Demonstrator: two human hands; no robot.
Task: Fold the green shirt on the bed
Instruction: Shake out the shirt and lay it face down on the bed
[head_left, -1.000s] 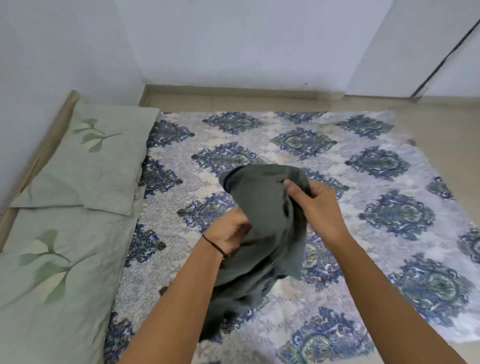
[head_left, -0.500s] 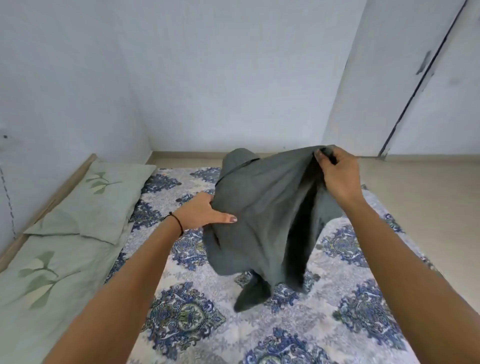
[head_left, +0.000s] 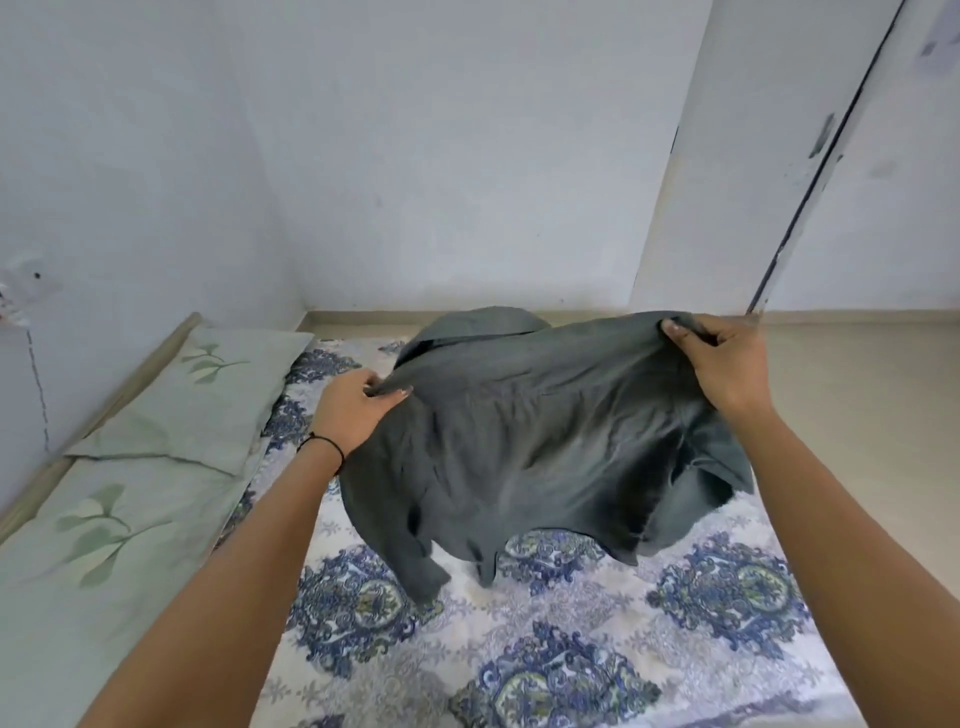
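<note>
Seen from a head-worn camera, two bare arms reach forward over a bed (head_left: 571, 649) covered in a white sheet with blue medallion patterns. Both hands hold a dark grey-green shirt (head_left: 530, 447) spread wide in the air above the sheet. The left hand (head_left: 353, 410), with a thin black band on its wrist, pinches one upper edge of the cloth. The right hand (head_left: 727, 364) grips the opposite upper edge, fingers curled around a bunched fold. The shirt's lower parts hang down toward the sheet. Two pale green pillows (head_left: 156, 441) with leaf prints lie along the left, beside a white wall.
</note>
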